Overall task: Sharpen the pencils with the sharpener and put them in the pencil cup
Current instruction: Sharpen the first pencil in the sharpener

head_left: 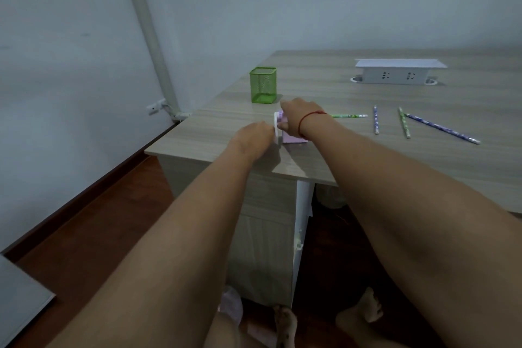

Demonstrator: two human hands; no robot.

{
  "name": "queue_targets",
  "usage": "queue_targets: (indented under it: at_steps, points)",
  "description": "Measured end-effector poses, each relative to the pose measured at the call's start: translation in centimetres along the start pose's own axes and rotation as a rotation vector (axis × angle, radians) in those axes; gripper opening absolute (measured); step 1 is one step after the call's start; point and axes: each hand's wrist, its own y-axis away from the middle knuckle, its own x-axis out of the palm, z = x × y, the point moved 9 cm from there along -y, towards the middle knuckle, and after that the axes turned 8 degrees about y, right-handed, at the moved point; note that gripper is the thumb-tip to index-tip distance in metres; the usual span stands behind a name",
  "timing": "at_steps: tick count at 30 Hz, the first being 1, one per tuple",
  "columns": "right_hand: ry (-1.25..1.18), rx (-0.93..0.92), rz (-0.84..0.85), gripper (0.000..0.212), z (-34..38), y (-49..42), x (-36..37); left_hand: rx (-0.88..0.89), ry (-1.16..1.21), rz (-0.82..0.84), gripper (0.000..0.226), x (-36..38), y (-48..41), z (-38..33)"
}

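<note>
A lilac crank sharpener (288,137) stands near the desk's left front corner. My right hand (296,117) grips its body from above. At its white handle (277,128), on the sharpener's left end, my left hand (254,140) holds the crank. A green pencil (348,116) sticks out to the right from behind my right wrist; its near end is hidden. The green mesh pencil cup (263,85) stands just behind the sharpener. Three loose pencils lie to the right: a blue one (375,120), a green one (403,123) and a long blue one (442,128).
The wooden desk (367,155) has its left edge and front corner close to my hands. A white socket box (398,72) sits at the back right. Below the desk are a cabinet, the dark floor and my feet.
</note>
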Motion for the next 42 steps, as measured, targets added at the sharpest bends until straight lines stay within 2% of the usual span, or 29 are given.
queue_targets:
  at_steps: [3, 9, 13, 17, 21, 27, 38, 42]
  points:
    - [-0.021, 0.008, -0.033, 0.043, -0.1, 0.0, 0.3, 0.032, 0.072, -0.028, 0.028, 0.2, -0.8, 0.0]
    - [-0.057, 0.030, -0.085, 0.044, -0.1, -0.7, 1.2, -0.053, 0.163, 0.061, 0.032, 1.9, -3.0, 2.1]
    - [-0.054, 0.029, -0.129, 0.047, -0.4, -0.4, 1.3, 0.021, 0.025, 0.099, 0.026, 0.9, -5.1, 2.6]
    - [-0.042, 0.028, -0.128, 0.047, -0.6, -0.4, 1.5, 0.149, -0.205, 0.025, 0.019, -1.7, -6.6, 1.9]
    - [-0.064, 0.043, -0.050, 0.045, -0.8, -0.8, 1.7, 0.194, -0.275, -0.044, 0.019, -2.8, -6.5, 1.5]
    - [-0.024, 0.043, 0.032, 0.057, -0.6, -2.1, 1.9, 0.240, -0.218, -0.192, 0.027, -5.1, -5.9, 1.1]
    - [0.022, 0.046, 0.082, 0.057, -0.2, -2.1, 1.3, 0.236, -0.043, -0.260, 0.020, -6.3, -2.5, -0.1]
    - [0.011, 0.048, 0.089, 0.053, -0.2, -2.0, 1.1, 0.194, 0.019, -0.224, 0.015, -5.1, -1.0, -0.4]
